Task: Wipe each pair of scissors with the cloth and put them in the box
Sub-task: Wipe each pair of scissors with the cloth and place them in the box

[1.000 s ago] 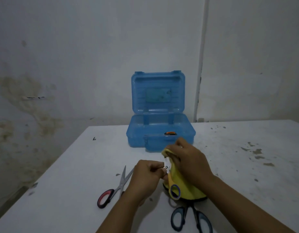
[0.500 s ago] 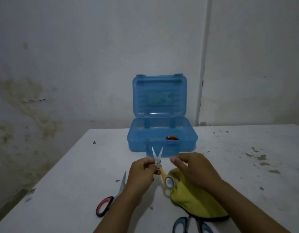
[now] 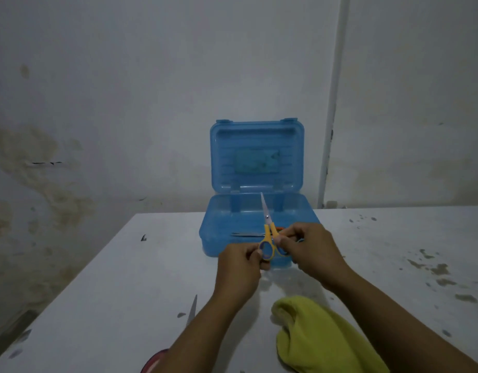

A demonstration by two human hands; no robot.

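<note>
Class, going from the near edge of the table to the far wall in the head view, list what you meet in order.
Red-handled scissors → yellow cloth → left hand and right hand holding the yellow scissors → open blue box → wall.

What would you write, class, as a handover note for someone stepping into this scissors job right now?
Left hand and right hand: both grip the yellow-handled scissors, blades pointing up, in front of the open blue box.
Cloth: lying on the table, released.
Done: one orange-handled pair appears to be in the box.
Left: box this pair; wipe and box the red-handled scissors.
</note>
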